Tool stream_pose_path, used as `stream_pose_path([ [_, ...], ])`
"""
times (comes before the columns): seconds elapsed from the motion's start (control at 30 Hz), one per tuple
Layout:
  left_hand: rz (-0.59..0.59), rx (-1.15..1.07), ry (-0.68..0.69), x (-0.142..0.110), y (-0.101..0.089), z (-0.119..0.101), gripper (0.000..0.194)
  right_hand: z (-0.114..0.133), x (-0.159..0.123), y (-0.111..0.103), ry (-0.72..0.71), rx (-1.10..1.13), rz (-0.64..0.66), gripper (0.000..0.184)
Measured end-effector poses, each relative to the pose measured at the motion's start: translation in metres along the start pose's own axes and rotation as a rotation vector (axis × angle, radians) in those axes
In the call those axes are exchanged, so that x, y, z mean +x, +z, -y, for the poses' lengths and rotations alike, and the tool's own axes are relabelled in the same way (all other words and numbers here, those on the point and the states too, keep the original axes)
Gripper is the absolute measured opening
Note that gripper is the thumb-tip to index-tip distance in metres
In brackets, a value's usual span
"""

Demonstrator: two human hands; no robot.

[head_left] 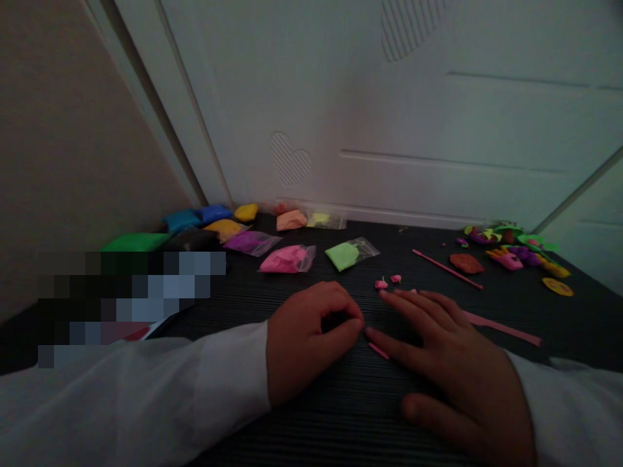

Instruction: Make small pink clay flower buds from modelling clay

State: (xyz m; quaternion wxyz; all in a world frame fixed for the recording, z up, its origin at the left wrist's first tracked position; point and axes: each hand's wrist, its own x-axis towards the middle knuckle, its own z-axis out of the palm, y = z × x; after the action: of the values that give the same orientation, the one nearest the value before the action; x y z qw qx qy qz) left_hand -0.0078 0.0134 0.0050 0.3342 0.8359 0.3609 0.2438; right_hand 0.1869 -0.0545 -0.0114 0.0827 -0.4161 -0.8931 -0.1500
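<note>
Nearer than the green packet point(344, 255), the thin pink strip point(378, 351) could smear if the spread, open right hand point(460, 363) sweeps its adjacent index finger, while the left hand point(311, 337) is pinched, on what I cannot tell in this dimness.

Surface point(292, 415): dark, matt, finely ribbed grain. Bags point(365, 249): clear, glossy plastic. Sleeves point(228, 370): pale cloth, matt, softly creased. Door point(302, 84): white, smooth, grooved hearts.

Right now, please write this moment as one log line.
left hand: fingertips pinched | right hand: spread, beside pink strip | nearby: pink buds, pink rod
</note>
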Motion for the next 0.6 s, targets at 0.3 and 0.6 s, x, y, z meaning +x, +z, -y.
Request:
stream_pose_path([
  [0.3, 0.017, 0.009, 0.004, 0.0003, -0.0013, -0.0003, 0.01, -0.0015, 0.002, -0.0026, -0.031, 0.008, -0.028, 0.056],
  [0.6, 0.018, 0.018, 0.008, -0.0001, -0.0013, -0.001, 0.01, 0.0013, -0.0014, -0.0014, -0.037, 0.012, -0.045, 0.057],
])
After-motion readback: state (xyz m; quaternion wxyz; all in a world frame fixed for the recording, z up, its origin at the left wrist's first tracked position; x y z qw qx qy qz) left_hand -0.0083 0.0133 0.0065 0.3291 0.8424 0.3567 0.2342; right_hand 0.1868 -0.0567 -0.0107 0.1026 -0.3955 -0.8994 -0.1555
